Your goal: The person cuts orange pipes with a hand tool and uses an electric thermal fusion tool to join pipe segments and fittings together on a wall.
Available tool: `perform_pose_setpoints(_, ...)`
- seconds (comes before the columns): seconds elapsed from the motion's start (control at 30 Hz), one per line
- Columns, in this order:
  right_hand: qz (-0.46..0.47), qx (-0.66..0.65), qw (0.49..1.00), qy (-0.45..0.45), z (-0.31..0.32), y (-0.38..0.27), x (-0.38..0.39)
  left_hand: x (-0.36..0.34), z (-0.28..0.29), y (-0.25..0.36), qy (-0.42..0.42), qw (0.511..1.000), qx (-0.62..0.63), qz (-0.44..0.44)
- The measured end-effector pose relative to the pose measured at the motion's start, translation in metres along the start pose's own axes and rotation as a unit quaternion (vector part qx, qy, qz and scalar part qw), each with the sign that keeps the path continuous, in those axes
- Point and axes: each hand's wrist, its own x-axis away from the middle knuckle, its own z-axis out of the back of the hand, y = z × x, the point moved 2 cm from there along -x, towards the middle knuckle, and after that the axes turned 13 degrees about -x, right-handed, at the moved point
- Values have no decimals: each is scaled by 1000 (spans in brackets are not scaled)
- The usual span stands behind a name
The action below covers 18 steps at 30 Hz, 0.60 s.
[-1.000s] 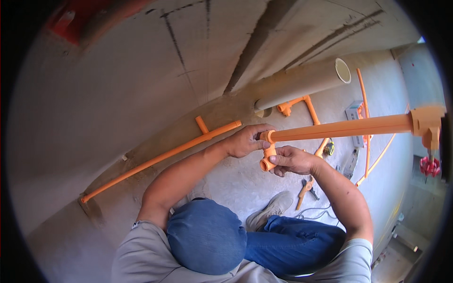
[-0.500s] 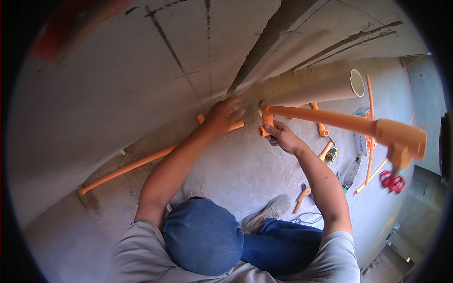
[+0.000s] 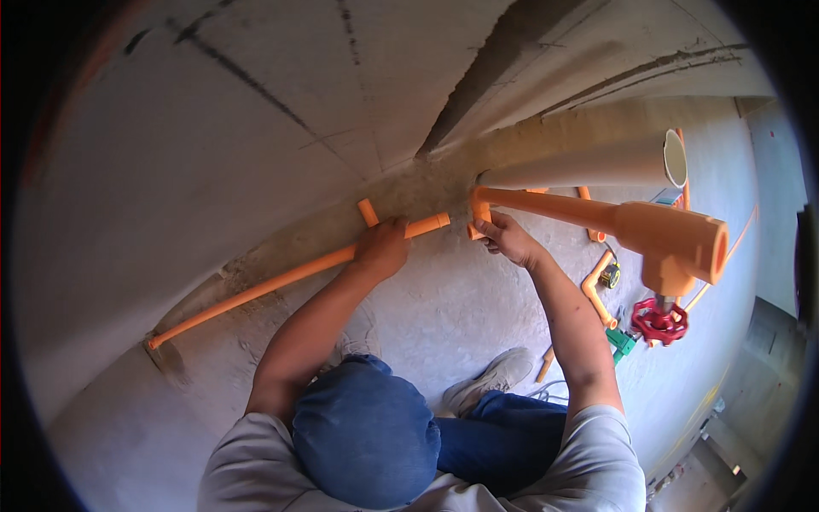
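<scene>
My left hand (image 3: 382,248) is closed round a long orange plastic pipe (image 3: 281,280) that runs low along the foot of the wall. A short orange branch stub (image 3: 368,212) sticks up beside my fingers, and the pipe's thicker end (image 3: 429,224) points right. My right hand (image 3: 510,240) grips an orange elbow fitting (image 3: 482,207), its thumb across the fitting's lower part. From that fitting a second orange pipe (image 3: 554,205) rises toward the camera, ending in a valve body (image 3: 678,241) with a red handwheel (image 3: 660,321). A small gap separates the two pipe ends.
A thick white pipe (image 3: 589,164) stands beside the valve pipe. Right of my arm lie a bent orange pipe piece (image 3: 595,290), a tape measure (image 3: 610,275) and a green tool (image 3: 622,344). A dark groove (image 3: 478,81) is cut into the wall ahead.
My left hand has come down and closed on the long pipe at the wall. The valve end of the other pipe has swung left and slightly down, still in my right hand.
</scene>
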Motion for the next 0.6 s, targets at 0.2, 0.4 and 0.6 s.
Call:
perform_pose_setpoints(0.2,56,28,998,1,-20,-12,-1,18,29,8,-12,1000,11,3)
perform_pose_setpoints(0.4,68,29,997,22,-31,-14,3,24,34,10,6,1000,1,7)
perform_pose_setpoints(0.6,31,-48,998,-29,-30,-16,1,28,30,11,30,1000,-2,-5)
